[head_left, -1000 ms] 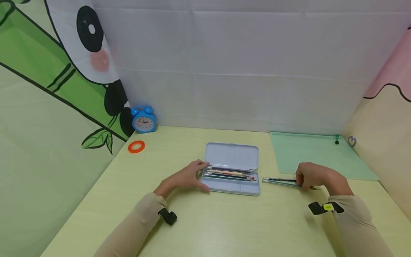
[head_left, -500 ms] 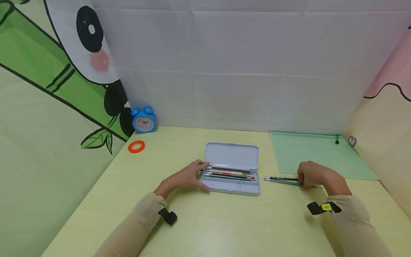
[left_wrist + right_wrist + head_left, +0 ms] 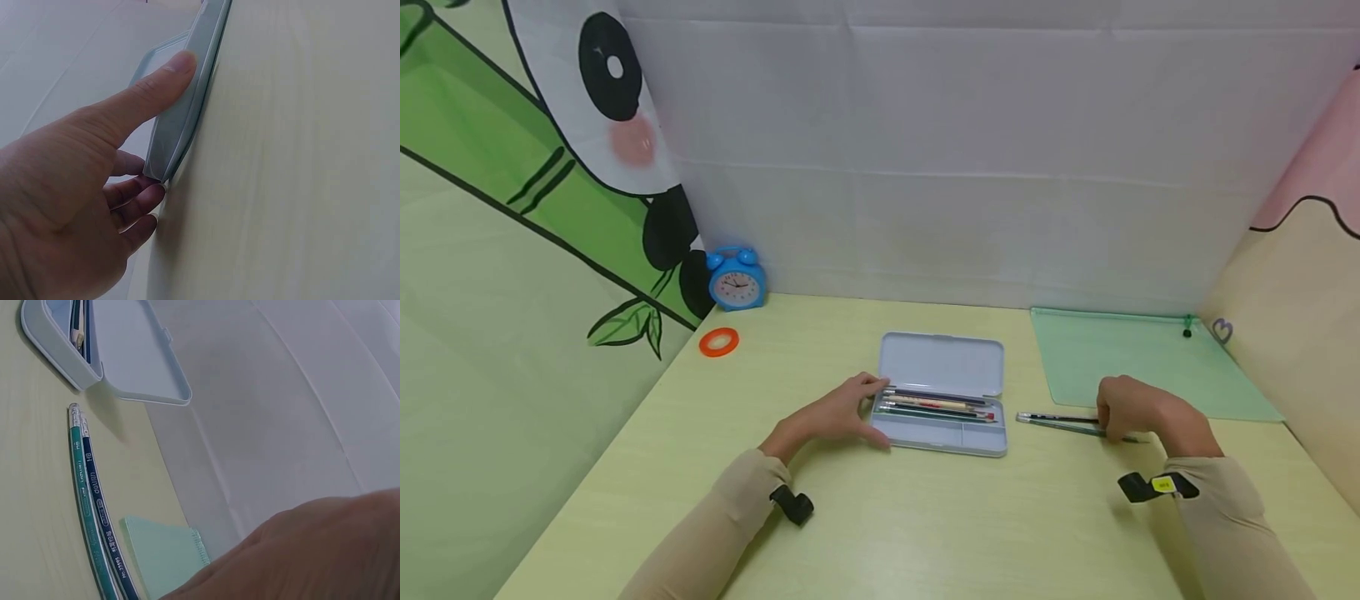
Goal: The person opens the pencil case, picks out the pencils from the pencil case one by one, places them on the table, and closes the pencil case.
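Note:
A pale blue pencil case [image 3: 942,364] lies with its lid folded back, several pencils [image 3: 937,406] in its tray. At its left end my left hand [image 3: 842,410] holds it, thumb along the front wall and fingers by the back and end. In the left wrist view the thumb of the left hand [image 3: 69,169] presses the case wall [image 3: 181,100]. My right hand [image 3: 1138,412] pinches two pencils on the table, a green pencil [image 3: 89,512] and a dark blue pencil [image 3: 105,519], eraser ends toward the case. Its fingertips are hidden in the right wrist view.
A pale green zip folder [image 3: 1138,358] lies just behind the right hand. Far left stand a blue alarm clock [image 3: 736,282] and, nearer, an orange tape roll [image 3: 718,342]. A white cloth wall [image 3: 955,167] closes off the table's back edge.
The two pencils and the right hand have shifted very slightly right, by a small amount. The left hand and the pencil case have stayed in place.

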{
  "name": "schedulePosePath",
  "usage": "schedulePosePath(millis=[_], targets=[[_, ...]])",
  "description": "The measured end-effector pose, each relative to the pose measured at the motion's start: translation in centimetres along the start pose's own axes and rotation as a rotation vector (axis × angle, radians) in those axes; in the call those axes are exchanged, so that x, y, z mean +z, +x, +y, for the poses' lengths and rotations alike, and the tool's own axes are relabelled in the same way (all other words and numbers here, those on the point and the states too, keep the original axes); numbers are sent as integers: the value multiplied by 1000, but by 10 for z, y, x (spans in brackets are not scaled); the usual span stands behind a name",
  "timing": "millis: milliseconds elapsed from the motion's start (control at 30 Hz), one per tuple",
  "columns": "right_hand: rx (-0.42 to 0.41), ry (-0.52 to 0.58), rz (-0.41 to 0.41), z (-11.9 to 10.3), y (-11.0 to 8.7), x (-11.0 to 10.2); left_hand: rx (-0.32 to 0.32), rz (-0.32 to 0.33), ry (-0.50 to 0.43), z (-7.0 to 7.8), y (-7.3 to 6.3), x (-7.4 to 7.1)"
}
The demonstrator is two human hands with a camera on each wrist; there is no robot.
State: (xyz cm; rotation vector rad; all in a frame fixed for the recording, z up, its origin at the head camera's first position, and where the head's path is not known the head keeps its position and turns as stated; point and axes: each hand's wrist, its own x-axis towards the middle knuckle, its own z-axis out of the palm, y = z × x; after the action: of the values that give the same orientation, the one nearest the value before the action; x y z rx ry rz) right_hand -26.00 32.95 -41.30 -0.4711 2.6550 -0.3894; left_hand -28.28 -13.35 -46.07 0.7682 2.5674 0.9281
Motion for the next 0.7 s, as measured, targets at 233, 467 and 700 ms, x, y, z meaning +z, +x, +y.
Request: schedulePosePath(millis=[233, 467, 700], targets=[[-37, 53, 40, -7, 0, 1, -13, -1, 1, 0, 1, 0], [-213, 69, 114, -24, 4, 1, -2, -6, 14, -1, 2, 0], [-323, 74, 237, -48, 19, 7, 17, 1, 19, -1, 1, 0]])
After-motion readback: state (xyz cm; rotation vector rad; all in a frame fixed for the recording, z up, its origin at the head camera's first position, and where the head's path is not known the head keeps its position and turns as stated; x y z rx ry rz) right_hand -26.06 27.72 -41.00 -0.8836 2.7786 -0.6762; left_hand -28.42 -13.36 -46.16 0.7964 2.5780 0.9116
